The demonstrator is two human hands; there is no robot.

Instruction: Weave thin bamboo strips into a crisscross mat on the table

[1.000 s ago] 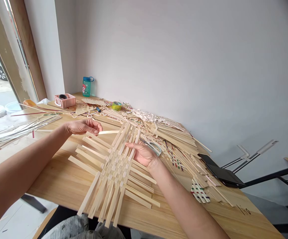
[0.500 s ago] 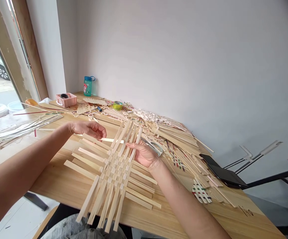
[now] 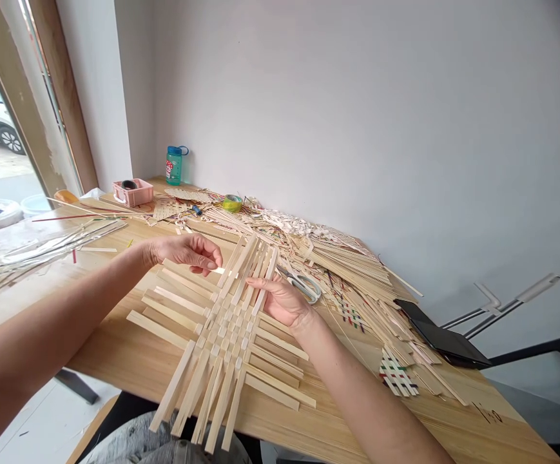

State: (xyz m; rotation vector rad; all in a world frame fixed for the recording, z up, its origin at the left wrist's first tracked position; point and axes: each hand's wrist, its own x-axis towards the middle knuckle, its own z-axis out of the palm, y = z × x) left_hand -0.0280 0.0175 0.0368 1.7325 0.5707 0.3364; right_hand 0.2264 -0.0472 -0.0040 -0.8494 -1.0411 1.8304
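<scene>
The left arm (image 3: pixel 71 306) reaches in from the lower left, forearm slanting up and across the table (image 3: pixel 120 345), with the left hand (image 3: pixel 189 250) raised just past the mat's far left corner. Its wrist is nearly level, its back turned up, the fingers curled in. Thumb and index finger are pinched together on a thin pale strip (image 3: pixel 218 270), whose free end reaches in among the mat's far strands; whether it goes over or under them cannot be told.

The right arm (image 3: pixel 357 377) comes from the lower right, and the right hand (image 3: pixel 282 301) grips the mat (image 3: pixel 225 327) at its far right side. The thumb lies flat on top, pointing left; the other fingers are mostly hidden beneath, so that the mat is clamped between. The two hands are apart, with the far strands between them.

The mat is in front of the person, its woven middle over the table and its near ends beyond the front edge, above the lap (image 3: pixel 164 441). Scissors (image 3: pixel 301 282) lie just beyond the right hand.
</scene>
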